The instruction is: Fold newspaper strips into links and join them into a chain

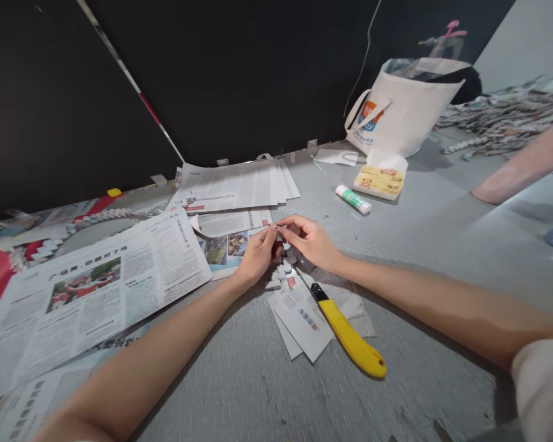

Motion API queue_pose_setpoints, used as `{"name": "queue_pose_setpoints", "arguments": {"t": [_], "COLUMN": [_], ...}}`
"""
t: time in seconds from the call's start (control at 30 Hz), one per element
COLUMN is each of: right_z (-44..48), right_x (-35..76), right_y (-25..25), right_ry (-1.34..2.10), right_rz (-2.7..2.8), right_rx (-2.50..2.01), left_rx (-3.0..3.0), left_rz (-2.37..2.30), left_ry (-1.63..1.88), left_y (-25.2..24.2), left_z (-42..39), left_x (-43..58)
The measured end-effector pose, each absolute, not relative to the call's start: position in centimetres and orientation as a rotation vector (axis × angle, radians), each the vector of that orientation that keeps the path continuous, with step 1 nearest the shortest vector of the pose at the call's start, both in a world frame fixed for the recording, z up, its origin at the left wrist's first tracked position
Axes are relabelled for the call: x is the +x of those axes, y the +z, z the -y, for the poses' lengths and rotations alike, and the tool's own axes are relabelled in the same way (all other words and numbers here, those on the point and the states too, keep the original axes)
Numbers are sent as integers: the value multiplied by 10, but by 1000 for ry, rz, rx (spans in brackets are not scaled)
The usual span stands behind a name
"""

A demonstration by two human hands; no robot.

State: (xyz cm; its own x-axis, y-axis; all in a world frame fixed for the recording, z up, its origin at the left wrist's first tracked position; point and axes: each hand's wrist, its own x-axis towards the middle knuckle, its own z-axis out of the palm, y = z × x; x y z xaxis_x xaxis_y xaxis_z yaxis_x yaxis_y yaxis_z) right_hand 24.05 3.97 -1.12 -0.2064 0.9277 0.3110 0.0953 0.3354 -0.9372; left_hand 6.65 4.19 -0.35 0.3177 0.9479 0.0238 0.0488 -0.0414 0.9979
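Note:
My left hand [257,255] and my right hand [311,241] meet above the grey table, fingers pinched together on a small folded piece of newspaper [280,232] held between them. Just below the hands lie several small folded paper pieces [281,273] and cut newspaper slips [304,319]. A yellow utility knife [350,334] rests on those slips, its black tip pointing toward my right wrist.
Open newspapers [96,288] cover the left of the table [442,245]; more sheets [239,184] lie at the back. A glue stick [352,199], a tissue pack [381,178] and a white tote bag [405,110] stand back right. Another person's forearm [525,162] rests at far right beside a paper-chain pile [502,120].

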Motion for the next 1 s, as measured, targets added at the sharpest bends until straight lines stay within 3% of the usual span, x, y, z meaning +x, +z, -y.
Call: {"name": "queue_pose_setpoints", "arguments": {"t": [1.0], "right_z": [-38], "right_x": [239], "right_y": [-12], "right_ry": [1078], "right_rz": [1548], "right_rx": [-954], "left_rx": [1346], "left_rz": [-1042], "left_ry": [943], "left_y": [0], "left_z": [-41], "left_x": [66]}}
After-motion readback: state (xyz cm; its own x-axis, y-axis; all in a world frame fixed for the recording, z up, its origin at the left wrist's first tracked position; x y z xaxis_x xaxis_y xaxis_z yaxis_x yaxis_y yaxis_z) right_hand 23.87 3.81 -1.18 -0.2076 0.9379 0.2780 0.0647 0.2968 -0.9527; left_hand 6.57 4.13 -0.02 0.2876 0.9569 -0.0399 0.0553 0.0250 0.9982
